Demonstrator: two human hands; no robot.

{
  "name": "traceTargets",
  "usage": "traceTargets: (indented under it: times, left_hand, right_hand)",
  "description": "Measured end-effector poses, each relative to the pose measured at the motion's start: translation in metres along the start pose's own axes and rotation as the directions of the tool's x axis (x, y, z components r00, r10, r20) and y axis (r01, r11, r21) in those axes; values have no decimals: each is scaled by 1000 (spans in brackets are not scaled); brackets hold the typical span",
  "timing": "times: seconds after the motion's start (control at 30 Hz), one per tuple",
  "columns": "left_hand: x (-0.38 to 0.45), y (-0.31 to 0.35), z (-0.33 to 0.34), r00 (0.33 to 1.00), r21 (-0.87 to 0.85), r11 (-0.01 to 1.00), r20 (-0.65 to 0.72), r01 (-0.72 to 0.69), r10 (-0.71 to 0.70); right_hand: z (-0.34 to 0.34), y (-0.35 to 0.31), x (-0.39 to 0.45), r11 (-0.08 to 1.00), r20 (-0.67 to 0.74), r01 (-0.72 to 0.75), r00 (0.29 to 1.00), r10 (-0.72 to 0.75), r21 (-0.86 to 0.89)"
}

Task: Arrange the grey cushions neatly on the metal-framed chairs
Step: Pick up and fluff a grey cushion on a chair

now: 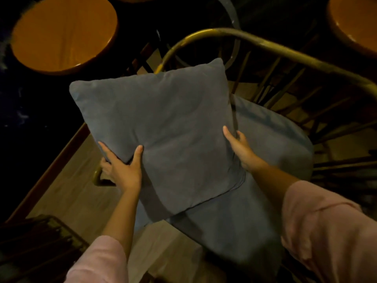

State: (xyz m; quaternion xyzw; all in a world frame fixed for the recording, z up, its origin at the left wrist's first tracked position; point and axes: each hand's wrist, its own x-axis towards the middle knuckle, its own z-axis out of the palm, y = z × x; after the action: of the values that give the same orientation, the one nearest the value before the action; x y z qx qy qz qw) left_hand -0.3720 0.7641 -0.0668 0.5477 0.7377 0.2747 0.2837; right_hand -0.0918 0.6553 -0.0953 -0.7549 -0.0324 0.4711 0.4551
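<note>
A square grey cushion (163, 127) is held up in the middle of the view, tilted over the chair. My left hand (122, 168) grips its lower left edge, thumb on the front face. My right hand (241, 149) grips its right edge. Beneath and to the right lies a grey seat cushion (271, 144) on a chair with a curved brass-coloured metal frame (265, 42). The frame's rail arcs round the back and right; thin rods run down from it. One frame end (98, 177) shows just behind my left hand.
A round orange-brown table top (63, 33) stands at the upper left, another (355, 23) at the upper right corner. Part of another slatted chair (40, 242) sits at the lower left. Pale floor (77, 199) shows below, with a dark edge strip on the left.
</note>
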Motion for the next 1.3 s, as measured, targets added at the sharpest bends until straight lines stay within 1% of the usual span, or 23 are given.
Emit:
traceTargets:
  times: [0.1,0.17,0.23,0.27,0.33,0.43,0.53,0.63,0.7,0.77,0.8,0.83,0.87,0.9,0.93,0.97,1.0,1.03,1.1,1.2,1.3]
  left_hand:
    - [14,-3,11,998,-165,986,70,11,0]
    - [22,-3,11,988,-266,959,140,101,-65]
    - [20,-5,3,965,-277,933,189,229,-181]
    - [16,-6,-2,956,-286,921,202,264,-211]
    - [6,-5,-9,950,-327,903,237,277,-205]
    - [-9,16,-13,937,-348,908,330,234,-115]
    - [-16,42,-9,900,-287,947,435,143,-4]
    - [-20,63,-1,843,-192,981,526,-11,112]
    - [-25,73,6,792,-138,987,591,-84,150]
    - [-30,74,16,736,-80,988,660,-130,150]
    - [-31,71,21,708,-51,988,693,-145,140]
    - [-32,64,25,677,-26,988,726,-155,125]
    - [-35,55,30,641,4,986,760,-168,107]
    - [-37,42,35,605,35,983,792,-182,84]
    - [-41,27,41,572,73,975,818,-210,62]
    - [-46,11,46,547,117,960,836,-254,43]
    - [-51,-3,51,538,163,937,842,-309,31]
    - [-55,-16,55,547,198,911,836,-362,35]
    - [-60,-29,62,575,223,893,817,-391,48]
    - [-63,-34,64,618,245,899,785,-363,35]
    - [-79,-42,60,616,292,905,787,-310,-43]
  right_hand:
    - [8,4,12,999,-5,15,1000,-15,38]
    - [8,6,13,996,-9,68,998,-68,66]
    - [3,8,4,991,10,112,994,-113,77]
    - [-1,10,-4,990,11,128,992,-129,66]
    - [-15,10,-22,988,-19,142,990,-141,63]
    - [-48,12,-49,985,-127,165,979,-157,53]
    - [-82,35,-80,983,-192,157,972,-136,94]
    - [-104,76,-117,979,-192,113,978,-80,171]
    - [-108,99,-139,974,-194,96,979,-56,204]
    - [-108,126,-150,964,-190,57,982,-7,261]
    - [-105,137,-154,956,-174,5,984,48,294]
    - [-100,148,-156,947,-130,-88,982,134,310]
    - [-96,157,-159,932,-74,-219,965,250,290]
    - [-90,165,-162,908,-30,-339,934,356,246]
    - [-87,172,-161,889,-7,-414,906,424,195]
    - [-85,179,-157,892,-9,-423,903,430,158]
    - [-84,182,-152,904,-11,-397,915,404,156]
    - [-84,183,-148,916,-13,-362,929,369,173]
    - [-82,181,-141,929,-36,-315,944,328,194]
    - [-80,178,-136,949,-102,-257,955,278,180]
    - [-82,176,-139,968,-150,-212,961,232,138]
